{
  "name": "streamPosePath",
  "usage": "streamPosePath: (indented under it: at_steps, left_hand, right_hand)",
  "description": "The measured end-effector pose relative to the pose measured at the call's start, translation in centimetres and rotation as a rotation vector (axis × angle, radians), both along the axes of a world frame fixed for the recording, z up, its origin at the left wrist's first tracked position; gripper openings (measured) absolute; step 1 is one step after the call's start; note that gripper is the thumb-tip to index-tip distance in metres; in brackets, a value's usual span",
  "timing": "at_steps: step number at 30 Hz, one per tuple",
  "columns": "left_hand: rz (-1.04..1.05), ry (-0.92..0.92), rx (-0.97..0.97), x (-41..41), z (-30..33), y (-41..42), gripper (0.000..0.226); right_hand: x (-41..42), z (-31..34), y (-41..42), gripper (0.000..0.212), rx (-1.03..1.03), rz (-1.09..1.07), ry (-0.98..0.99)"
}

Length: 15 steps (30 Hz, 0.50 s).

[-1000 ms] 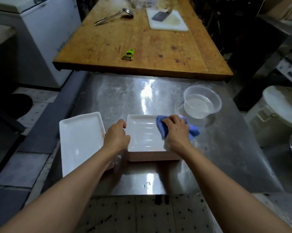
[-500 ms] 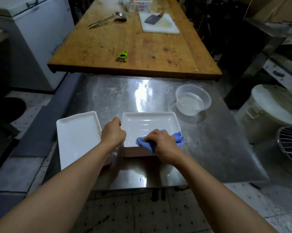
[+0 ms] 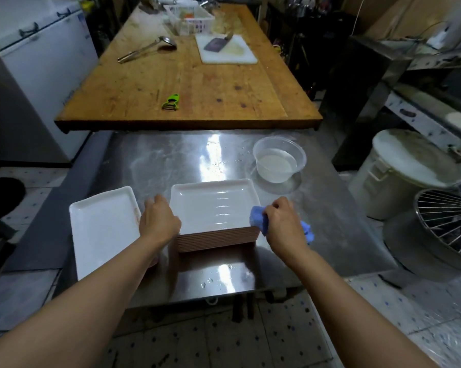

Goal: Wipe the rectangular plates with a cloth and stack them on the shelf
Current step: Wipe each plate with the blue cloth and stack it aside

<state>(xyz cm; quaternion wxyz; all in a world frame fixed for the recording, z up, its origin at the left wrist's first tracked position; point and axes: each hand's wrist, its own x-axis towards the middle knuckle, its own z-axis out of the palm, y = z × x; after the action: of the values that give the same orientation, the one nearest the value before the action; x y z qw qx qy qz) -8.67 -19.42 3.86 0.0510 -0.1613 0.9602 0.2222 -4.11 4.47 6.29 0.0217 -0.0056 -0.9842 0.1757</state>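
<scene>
Plates sit stacked near the front of the steel table, a dozen or so by the brown edges, too tight to count exactly. One more plate lies alone just left of the stack. They look glazed, stiff and breakable, and the wet sheen says slippery, so I'd take one by its raised rim, both short sides. The whole stack would be heavy. The left hand curls over the top plate's left rim, steadying it. The right hand clutches one bunched blue cloth, soft and damp, at the plate's right edge. One clear bowl of water stands behind.
</scene>
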Motion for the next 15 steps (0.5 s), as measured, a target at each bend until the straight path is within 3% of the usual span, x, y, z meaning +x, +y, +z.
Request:
streamPosePath:
  at_steps: [3,6,8,11,15]
  left_hand:
    - [-0.117,0.119,-0.122,1.6,1.2,1.5,0.051]
    - [-0.399,0.261,-0.128,2.7,1.1,3.4,0.04]
    - [-0.543,0.255,-0.147,2.8,0.8,4.6,0.033]
    - [-0.664,0.267,-0.324,3.1,0.8,6.1,0.014]
    - [-0.649,0.328,-0.367,2.8,0.0,6.4,0.026]
  right_hand:
    - [0.0,0.3,1.2,0.018,-0.31,-0.194,0.067]
    - [0.3,1.8,2.1,0.024,-0.513,-0.365,0.044]
    - [0.7,2.3,2.6,0.023,-0.564,-0.4,0.013]
    - [1.3,1.9,3.2,0.023,-0.613,-0.425,-0.004]
    - [2.2,1.3,3.8,0.024,-0.665,-0.457,-0.039]
